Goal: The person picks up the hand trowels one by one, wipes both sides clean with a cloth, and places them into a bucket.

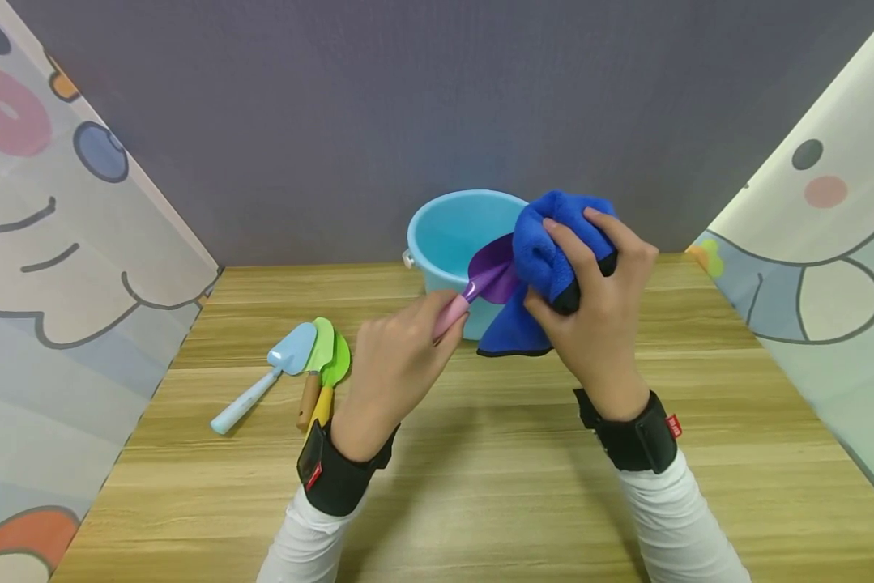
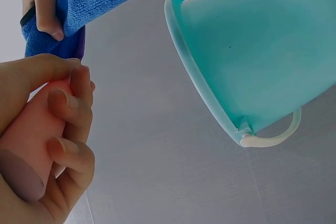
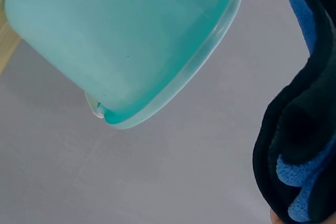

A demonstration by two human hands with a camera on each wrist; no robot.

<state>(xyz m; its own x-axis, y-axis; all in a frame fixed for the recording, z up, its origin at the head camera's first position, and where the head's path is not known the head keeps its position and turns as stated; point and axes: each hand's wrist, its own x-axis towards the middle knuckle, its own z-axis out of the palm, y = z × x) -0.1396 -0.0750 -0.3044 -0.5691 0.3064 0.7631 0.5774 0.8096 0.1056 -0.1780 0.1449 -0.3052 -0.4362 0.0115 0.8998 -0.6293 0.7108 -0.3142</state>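
My left hand (image 1: 400, 348) grips the pink handle of a small garden trowel (image 1: 489, 274) with a purple metal blade. In the left wrist view the fingers curl round that pink handle (image 2: 37, 124). My right hand (image 1: 604, 300) holds a bunched blue cloth (image 1: 556, 239) with black edging against the trowel's blade, covering its tip. One corner of the cloth hangs down. Both hands are raised in front of a light blue bucket (image 1: 437, 279), and the trowel overlaps its rim in the head view. Dark folds of the cloth (image 3: 296, 129) fill the right side of the right wrist view.
Left on the wooden table (image 1: 480, 486) lie a light blue trowel (image 1: 291, 350), a pale green one with a wooden handle (image 1: 322, 344) and a bright green one with a yellow handle (image 1: 337, 362). A grey wall (image 1: 320, 146) stands behind, with cartoon-printed panels at both sides.
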